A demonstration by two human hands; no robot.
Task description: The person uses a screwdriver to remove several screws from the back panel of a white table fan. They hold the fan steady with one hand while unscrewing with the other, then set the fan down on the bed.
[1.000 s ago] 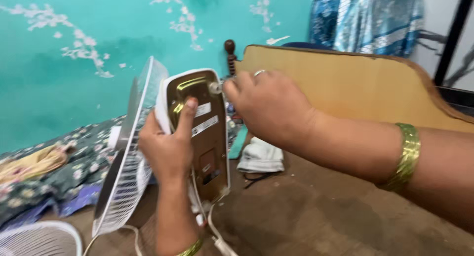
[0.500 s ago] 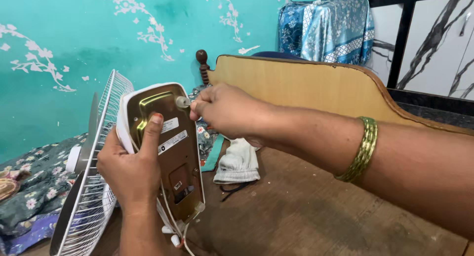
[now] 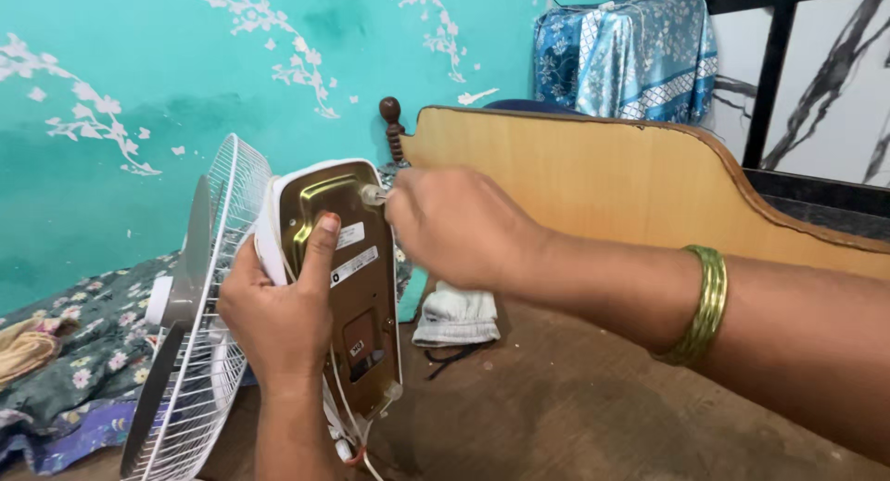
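Note:
My left hand (image 3: 278, 314) grips a white fan body (image 3: 348, 286) from the side, thumb pressed on its shiny bronze back panel, which carries small labels. The fan stands upright with its white wire grille (image 3: 209, 305) and grey blade facing left. My right hand (image 3: 459, 226), a green bangle on its wrist, pinches a small silver knob (image 3: 373, 196) at the top of that back panel. A white cord (image 3: 348, 435) hangs from the fan's lower end.
A brown wooden surface (image 3: 575, 407) lies under the fan, with a folded white cloth (image 3: 456, 316) on it. A curved wooden headboard (image 3: 593, 180) rises behind. Floral bedding (image 3: 83, 351) lies at the left, a blue shiny cloth (image 3: 630, 50) behind, a turquoise wall beyond.
The view has shifted, so fan and hands sit differently in the frame. My right hand stays on the knob at the panel's top; the left keeps its grip on the fan.

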